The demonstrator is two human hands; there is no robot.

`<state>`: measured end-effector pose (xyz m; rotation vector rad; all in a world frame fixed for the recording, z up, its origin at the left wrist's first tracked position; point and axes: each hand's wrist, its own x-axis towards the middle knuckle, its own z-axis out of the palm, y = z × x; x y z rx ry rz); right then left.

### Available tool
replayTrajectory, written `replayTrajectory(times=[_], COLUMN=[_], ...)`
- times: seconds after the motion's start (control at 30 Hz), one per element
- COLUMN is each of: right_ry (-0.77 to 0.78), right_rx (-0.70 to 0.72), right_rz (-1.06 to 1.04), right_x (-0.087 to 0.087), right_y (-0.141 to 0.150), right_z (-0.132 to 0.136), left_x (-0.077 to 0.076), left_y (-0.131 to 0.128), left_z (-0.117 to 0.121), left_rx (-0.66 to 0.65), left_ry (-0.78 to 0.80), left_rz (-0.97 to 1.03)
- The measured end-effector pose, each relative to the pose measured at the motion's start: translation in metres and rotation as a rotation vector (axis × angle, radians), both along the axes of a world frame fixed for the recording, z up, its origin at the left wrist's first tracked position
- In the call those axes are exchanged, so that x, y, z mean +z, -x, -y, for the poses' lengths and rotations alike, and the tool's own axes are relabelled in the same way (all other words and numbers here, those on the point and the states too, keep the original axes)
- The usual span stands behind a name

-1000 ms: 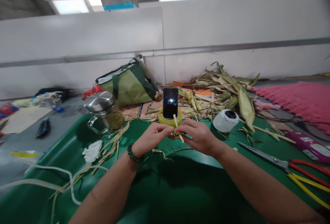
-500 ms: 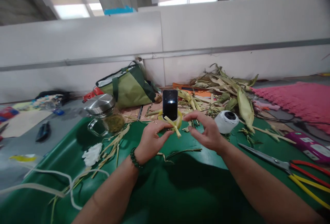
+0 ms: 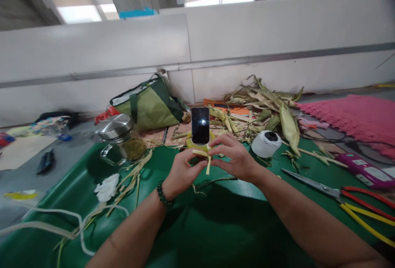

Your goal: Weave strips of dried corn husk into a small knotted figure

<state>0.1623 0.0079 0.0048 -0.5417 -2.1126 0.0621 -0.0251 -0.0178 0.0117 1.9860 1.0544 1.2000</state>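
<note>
My left hand, with a dark green bead bracelet at the wrist, pinches a pale yellow-green folded strip of corn husk between thumb and fingers. From the other side my right hand has its fingertips closed on the same strip, which partly hides behind them. One end of the strip hangs down between the hands. Just beyond stands a dark-screened phone, upright in a yellow round holder. A thin dried husk strand lies on the green mat below my hands.
A glass jar mug and white crumpled tissue sit left, near a white cord. On the right are a white roll, large scissors and a purple device. Behind are a green bag and piled corn husks.
My right hand has moved left and closed on the corn husk strip, where it was apart before. The strip's end now points more straight down. The view has shifted slightly.
</note>
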Motion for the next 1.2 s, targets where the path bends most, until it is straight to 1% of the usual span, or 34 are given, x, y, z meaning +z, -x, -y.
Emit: replayTrajectory(times=[0.1, 0.2, 0.27, 0.33, 0.4, 0.47, 0.53, 0.6, 0.63, 0.7, 0.77, 0.8, 0.9, 0.97, 1.07, 1.2], right_ry=[0.012, 0.043, 0.089, 0.153, 0.212, 0.263, 0.338, 0.451, 0.51, 0.587, 0.615, 0.622, 0.657, 0.714, 0.877, 1.073], right_rx=[0.008, -0.056, -0.084, -0.059, -0.026, -0.021, 0.007, 0.065, 0.071, 0.014, -0.039, -0.041, 0.001, 0.031, 0.106, 0.211], right_rz=[-0.037, -0.121, -0.211, -0.288, -0.31, -0.267, -0.181, -0.114, -0.103, -0.123, -0.141, -0.15, -0.187, -0.206, -0.245, -0.393], right_x=[-0.001, -0.002, -0.003, -0.004, -0.004, -0.004, -0.002, 0.0, 0.001, 0.001, 0.0, -0.001, -0.002, -0.001, 0.002, 0.001], right_y=[0.004, 0.01, 0.014, 0.017, 0.016, 0.012, 0.007, 0.003, 0.003, 0.003, 0.006, 0.007, 0.009, 0.008, 0.008, 0.01], right_z=[0.003, 0.01, 0.015, 0.017, 0.015, 0.012, 0.009, 0.007, 0.007, 0.006, 0.006, 0.006, 0.005, 0.005, 0.006, 0.006], left_x=[-0.003, -0.007, -0.009, -0.01, -0.01, -0.009, -0.008, -0.008, -0.008, -0.009, -0.01, -0.01, -0.01, -0.01, -0.009, -0.01], left_y=[-0.002, -0.005, -0.006, -0.006, -0.004, -0.001, 0.003, 0.004, 0.003, 0.002, -0.001, -0.002, -0.003, -0.003, -0.002, -0.004], left_z=[0.001, 0.002, 0.003, 0.005, 0.005, 0.004, 0.002, 0.0, 0.0, 0.0, 0.001, 0.002, 0.003, 0.003, 0.003, 0.005], left_rx=[0.035, 0.084, 0.112, 0.162, 0.224, 0.268, 0.283, 0.287, 0.283, 0.264, 0.236, 0.223, 0.201, 0.202, 0.201, 0.172], left_ry=[0.017, 0.023, 0.0, -0.099, -0.274, -0.443, -0.523, -0.536, -0.532, -0.523, -0.511, -0.5, -0.461, -0.444, -0.428, -0.426], left_rz=[0.027, 0.083, 0.094, 0.072, 0.007, -0.095, -0.196, -0.26, -0.278, -0.294, -0.302, -0.309, -0.33, -0.327, -0.258, -0.088])
